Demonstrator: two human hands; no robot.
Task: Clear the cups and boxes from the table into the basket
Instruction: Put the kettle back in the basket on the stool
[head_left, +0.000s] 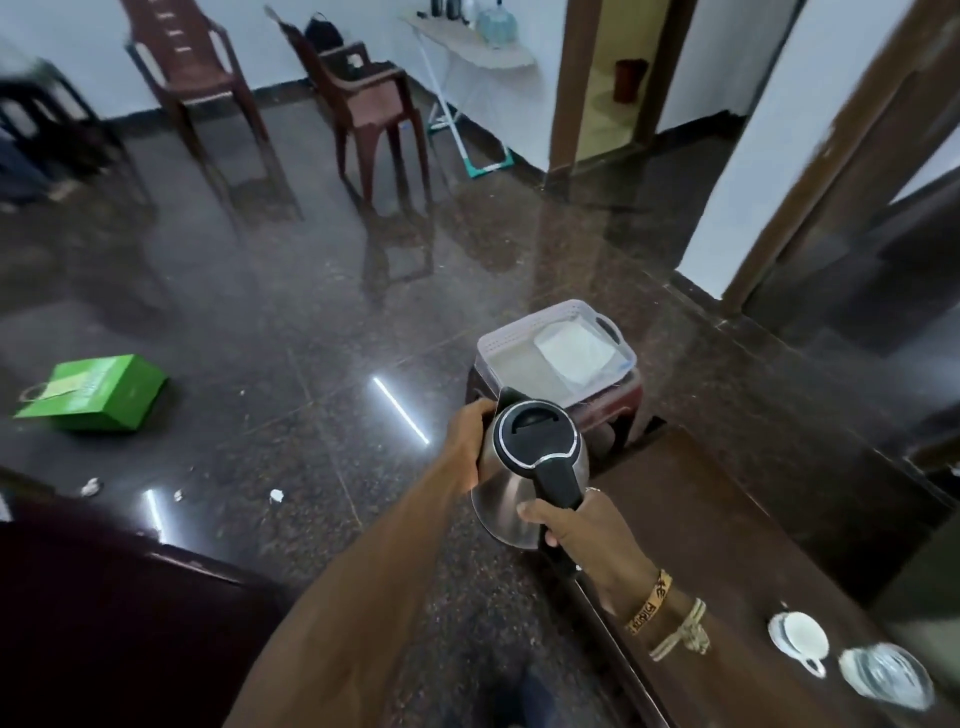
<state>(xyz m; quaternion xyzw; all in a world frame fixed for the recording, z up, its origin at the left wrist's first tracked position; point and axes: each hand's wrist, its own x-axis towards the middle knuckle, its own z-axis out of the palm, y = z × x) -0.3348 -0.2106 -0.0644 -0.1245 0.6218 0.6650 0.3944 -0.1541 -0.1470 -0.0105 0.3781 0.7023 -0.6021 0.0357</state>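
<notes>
R grip clenches kettle handle; L grip grasps its body. Kettle's near basket, by table corner. Cup on table, well apart.

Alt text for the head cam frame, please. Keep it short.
A person holds a steel kettle in both hands, right hand gripping its black handle and left hand holding its body. Ahead, a white basket on a stool holds a white box; a white cup and a glass item sit on the brown table at lower right.
</notes>
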